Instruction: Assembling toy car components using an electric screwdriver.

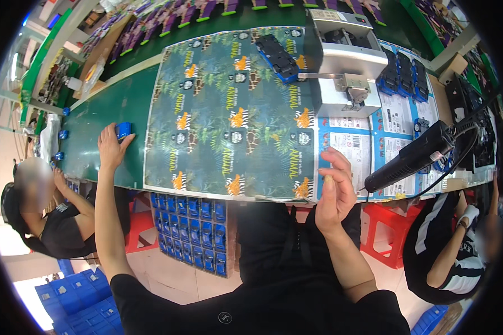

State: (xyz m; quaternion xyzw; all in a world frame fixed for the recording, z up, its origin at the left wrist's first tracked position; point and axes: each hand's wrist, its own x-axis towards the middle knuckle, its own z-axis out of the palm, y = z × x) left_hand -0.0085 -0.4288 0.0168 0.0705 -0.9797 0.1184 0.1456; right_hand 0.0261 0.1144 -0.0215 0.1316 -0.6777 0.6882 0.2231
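1. My left hand (110, 148) grasps a small blue part (123, 130) on the green tabletop (95, 120).
2. My right hand (334, 187) hovers loosely curled, holding nothing, at the printed sheet's (229, 111) near right corner.

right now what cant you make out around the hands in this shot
- Head view: the left hand covers part of the small blue part.
- Whether the right hand pinches anything: too small to tell.
- The tray of blue parts is half hidden under the table edge.
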